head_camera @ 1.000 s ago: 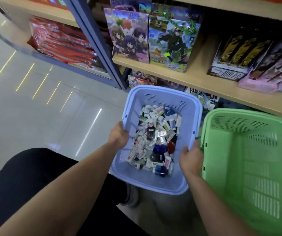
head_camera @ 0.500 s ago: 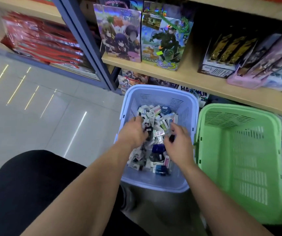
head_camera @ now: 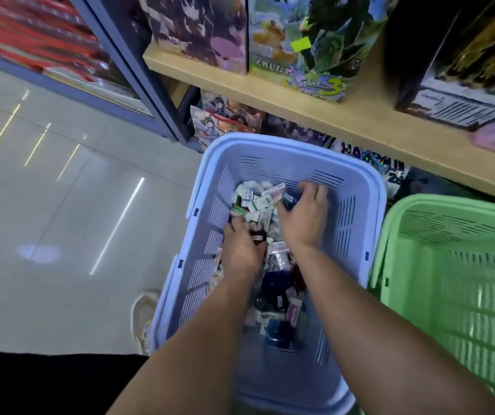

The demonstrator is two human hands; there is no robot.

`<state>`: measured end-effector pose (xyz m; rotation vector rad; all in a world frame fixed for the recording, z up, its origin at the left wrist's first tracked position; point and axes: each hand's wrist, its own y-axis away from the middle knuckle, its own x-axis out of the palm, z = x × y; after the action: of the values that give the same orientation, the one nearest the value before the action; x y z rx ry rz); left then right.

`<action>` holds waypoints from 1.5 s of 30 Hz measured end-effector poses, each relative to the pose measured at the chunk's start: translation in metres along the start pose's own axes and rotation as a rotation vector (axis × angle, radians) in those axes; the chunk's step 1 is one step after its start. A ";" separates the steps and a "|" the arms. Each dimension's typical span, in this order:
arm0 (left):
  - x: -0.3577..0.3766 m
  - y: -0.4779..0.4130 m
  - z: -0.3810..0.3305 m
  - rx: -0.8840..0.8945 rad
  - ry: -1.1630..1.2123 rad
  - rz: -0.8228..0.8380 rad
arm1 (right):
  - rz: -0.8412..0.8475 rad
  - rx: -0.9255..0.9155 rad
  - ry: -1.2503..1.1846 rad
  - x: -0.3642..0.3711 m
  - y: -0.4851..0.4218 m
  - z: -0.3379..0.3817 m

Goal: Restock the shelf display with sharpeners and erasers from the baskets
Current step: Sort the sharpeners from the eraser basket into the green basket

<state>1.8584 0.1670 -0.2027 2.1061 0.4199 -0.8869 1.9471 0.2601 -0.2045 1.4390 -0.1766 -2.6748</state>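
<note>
A lavender basket [head_camera: 273, 145] stands on the floor below the shelf and holds a heap of small white eraser packs [head_camera: 259, 200] and dark blue sharpeners [head_camera: 274, 284]. Both my hands are inside it. My left hand [head_camera: 241, 251] is dug into the heap at the left with curled fingers; what they hold is hidden. Toward the far wall of the basket, my right hand [head_camera: 303, 218] curls its fingers and thumb around a small dark blue piece [head_camera: 289, 201].
A green basket [head_camera: 449, 265] stands right beside the lavender one. The wooden shelf [head_camera: 345, 124] above carries boxed picture items, with more packs under it. Tiled floor [head_camera: 60, 220] lies to the left, and my shoe [head_camera: 143, 316] is by the lavender basket.
My hands let go of the basket's rim and went into the heap. My right hand has reached farther toward the back wall, and my head has come closer.
</note>
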 end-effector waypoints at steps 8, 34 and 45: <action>-0.008 -0.009 0.014 0.003 -0.029 0.188 | 0.134 0.099 -0.016 -0.002 0.006 -0.001; 0.043 0.165 -0.177 0.794 -0.281 0.362 | 0.025 0.461 -0.222 -0.219 0.092 -0.196; -0.043 0.076 -0.034 0.244 -0.167 0.361 | 0.269 -0.107 -0.422 -0.192 0.105 -0.024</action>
<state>1.8855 0.1456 -0.1154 2.2092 -0.1610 -0.9227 2.0754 0.1818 -0.0440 0.7456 -0.2340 -2.6729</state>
